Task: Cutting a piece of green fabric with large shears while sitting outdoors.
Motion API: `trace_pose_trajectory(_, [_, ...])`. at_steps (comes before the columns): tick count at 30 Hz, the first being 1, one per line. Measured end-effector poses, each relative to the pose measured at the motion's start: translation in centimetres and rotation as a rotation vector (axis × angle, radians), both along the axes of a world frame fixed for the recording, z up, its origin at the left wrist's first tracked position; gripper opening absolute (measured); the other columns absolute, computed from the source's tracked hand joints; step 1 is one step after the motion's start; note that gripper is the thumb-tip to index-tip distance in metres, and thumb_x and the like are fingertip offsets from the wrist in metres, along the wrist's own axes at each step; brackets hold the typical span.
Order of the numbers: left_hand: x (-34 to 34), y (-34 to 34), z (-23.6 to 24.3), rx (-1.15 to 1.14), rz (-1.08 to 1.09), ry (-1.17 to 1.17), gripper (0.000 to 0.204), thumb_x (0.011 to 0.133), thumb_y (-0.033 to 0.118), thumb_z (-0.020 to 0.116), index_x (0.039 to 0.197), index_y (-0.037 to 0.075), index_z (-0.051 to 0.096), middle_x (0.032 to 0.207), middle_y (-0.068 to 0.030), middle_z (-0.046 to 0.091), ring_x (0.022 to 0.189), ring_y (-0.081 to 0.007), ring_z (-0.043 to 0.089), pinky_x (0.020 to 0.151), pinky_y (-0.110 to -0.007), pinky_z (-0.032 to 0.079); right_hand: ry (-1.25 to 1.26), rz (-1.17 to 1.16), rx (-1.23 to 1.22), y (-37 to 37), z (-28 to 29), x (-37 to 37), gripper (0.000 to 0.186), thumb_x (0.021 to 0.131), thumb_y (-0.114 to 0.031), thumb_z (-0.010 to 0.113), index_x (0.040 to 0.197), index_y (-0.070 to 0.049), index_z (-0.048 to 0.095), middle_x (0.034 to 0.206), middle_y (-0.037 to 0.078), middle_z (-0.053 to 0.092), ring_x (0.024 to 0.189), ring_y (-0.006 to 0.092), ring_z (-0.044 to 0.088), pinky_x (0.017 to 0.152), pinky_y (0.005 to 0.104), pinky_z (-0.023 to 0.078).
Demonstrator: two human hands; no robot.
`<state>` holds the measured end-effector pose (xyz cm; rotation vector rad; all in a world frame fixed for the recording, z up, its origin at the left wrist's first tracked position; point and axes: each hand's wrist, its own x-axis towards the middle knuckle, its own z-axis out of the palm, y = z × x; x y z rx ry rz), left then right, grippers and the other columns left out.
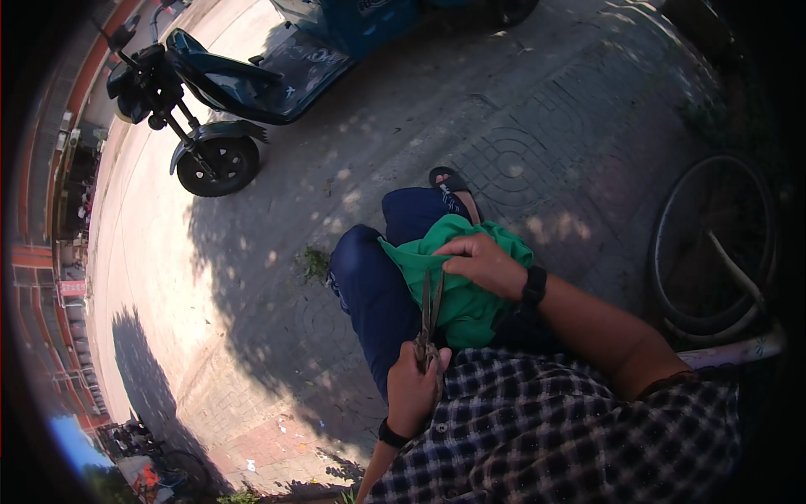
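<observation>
A green cloth point(460, 304) lies bunched on my lap, over my dark blue trousers point(368, 290). My right hand point(484, 264), with a black watch on its wrist, presses down on the top of the cloth, fingers curled into the fabric. My left hand point(413, 392), wearing a black wristband, grips the handles of a pair of metal scissors point(430, 312). The blades point up and away from me, nearly together, along the cloth's left edge just below my right hand. My checked shirt point(554, 428) fills the lower right.
A dark blue electric scooter point(231, 84) stands at the upper left on the paved ground point(520, 109). A bicycle wheel point(672, 210) is close at my right. My sandalled foot point(453, 181) reaches forward. A small weed tuft point(315, 263) grows left of my knee.
</observation>
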<state>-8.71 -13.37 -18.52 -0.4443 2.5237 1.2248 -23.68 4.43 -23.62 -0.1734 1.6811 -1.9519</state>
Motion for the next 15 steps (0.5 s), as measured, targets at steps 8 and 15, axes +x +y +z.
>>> trace_pose_trajectory(8, [-1.2,0.2,0.4,0.003,-0.011,-0.042,0.043,0.086,0.04,0.065,0.08,0.002,0.046,0.063,-0.0127,0.052,0.056,-0.0231,0.05,0.056,-0.034,0.042,0.046,-0.031,0.015,0.1,-0.2,-0.2,0.026,0.083,-0.008,0.058,0.105,0.003,0.066,0.09,0.003,0.067,0.08,0.0072,0.059,0.072,0.0218,0.047])
trace_pose_trajectory(15, [-1.0,0.3,1.4,0.063,0.036,-0.02,0.04,0.088,0.039,0.062,0.082,0.002,0.047,0.064,-0.0103,0.053,0.058,-0.0185,0.051,0.056,-0.032,0.041,-0.018,0.016,0.071,0.2,0.9,-0.6,0.026,0.084,-0.007,0.057,0.107,0.004,0.065,0.093,0.003,0.065,0.083,0.0075,0.058,0.075,0.0229,0.047])
